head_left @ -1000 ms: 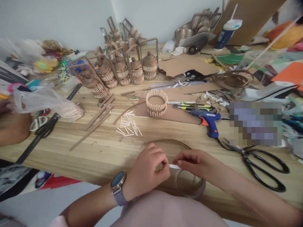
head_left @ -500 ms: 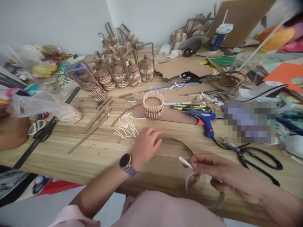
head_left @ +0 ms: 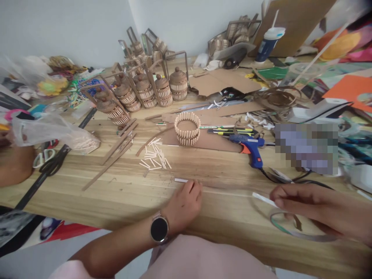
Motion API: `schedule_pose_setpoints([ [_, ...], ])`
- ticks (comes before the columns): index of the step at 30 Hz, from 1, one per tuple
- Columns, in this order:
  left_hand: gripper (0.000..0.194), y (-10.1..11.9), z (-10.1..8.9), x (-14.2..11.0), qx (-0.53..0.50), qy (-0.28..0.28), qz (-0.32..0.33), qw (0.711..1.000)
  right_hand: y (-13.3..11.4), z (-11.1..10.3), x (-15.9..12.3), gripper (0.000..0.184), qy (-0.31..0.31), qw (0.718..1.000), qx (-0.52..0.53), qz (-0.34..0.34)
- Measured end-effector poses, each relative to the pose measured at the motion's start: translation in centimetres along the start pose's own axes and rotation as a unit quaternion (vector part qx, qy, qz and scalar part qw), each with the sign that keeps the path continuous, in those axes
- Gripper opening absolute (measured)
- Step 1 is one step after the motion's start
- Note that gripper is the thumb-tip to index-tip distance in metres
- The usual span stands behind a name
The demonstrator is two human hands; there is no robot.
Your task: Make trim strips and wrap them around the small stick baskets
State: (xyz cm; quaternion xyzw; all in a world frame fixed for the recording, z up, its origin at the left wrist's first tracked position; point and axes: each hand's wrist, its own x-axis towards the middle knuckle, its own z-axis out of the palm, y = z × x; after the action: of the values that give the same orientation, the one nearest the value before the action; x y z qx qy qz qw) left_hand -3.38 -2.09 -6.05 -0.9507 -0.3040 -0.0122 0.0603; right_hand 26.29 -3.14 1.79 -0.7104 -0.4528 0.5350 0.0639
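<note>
My left hand (head_left: 186, 203) is closed low over the table, pinching a thin strip whose white end (head_left: 180, 180) sticks out past the fingers. A faint, blurred brown strip (head_left: 229, 186) stretches from it toward my right hand (head_left: 314, 209). Thumb and fingers of my right hand are closed on a narrow white strip (head_left: 263, 199), and a curled pale band (head_left: 302, 235) loops beneath them. Beyond my hands stands a round ring of short wooden sticks (head_left: 187, 135) on brown cardboard. Loose cut sticks (head_left: 157, 155) lie in a pile to its left.
Lidded stick baskets with tall handles (head_left: 178, 83) stand at the back left. A blue glue gun (head_left: 254, 149) lies right of centre, its cord running near my right hand. Brown strips (head_left: 110, 161) lie at left. Another person's arm (head_left: 16, 164) rests beside a plastic bag (head_left: 55, 131).
My right hand has moved right with the white strip and curled band, covering the black scissors. My left hand has come slightly nearer and closed, a white strip end now showing beside it.
</note>
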Motion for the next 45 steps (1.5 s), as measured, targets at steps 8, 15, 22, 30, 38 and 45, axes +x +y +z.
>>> schedule_pose_setpoints([
  [8,0.039,1.4,0.8,-1.4,-0.026,0.017,-0.034,0.999,-5.8,5.3,3.0,0.031,-0.115,0.989,-0.072,-0.058],
  [15,0.037,1.4,1.0,-2.1,-0.076,0.012,-0.05,0.996,-5.1,7.5,6.2,0.017,-0.096,0.979,-0.128,-0.127],
  [22,0.036,1.0,1.1,-2.4,-0.074,0.001,-0.037,0.997,-5.2,7.2,6.5,0.017,-0.097,0.969,-0.185,-0.134],
  [30,0.034,1.2,0.9,-2.1,-0.064,-0.013,-0.043,0.997,-5.8,7.5,6.5,0.016,-0.038,0.942,-0.268,-0.197],
  [38,0.04,0.9,0.1,-1.5,-0.046,-0.014,-0.041,0.998,-5.7,7.8,6.2,0.018,-0.024,0.93,-0.306,-0.202],
  [45,0.038,0.9,0.0,-1.3,-0.049,-0.001,-0.044,0.998,-6.1,8.0,6.1,0.02,-0.025,0.924,-0.327,-0.195],
])
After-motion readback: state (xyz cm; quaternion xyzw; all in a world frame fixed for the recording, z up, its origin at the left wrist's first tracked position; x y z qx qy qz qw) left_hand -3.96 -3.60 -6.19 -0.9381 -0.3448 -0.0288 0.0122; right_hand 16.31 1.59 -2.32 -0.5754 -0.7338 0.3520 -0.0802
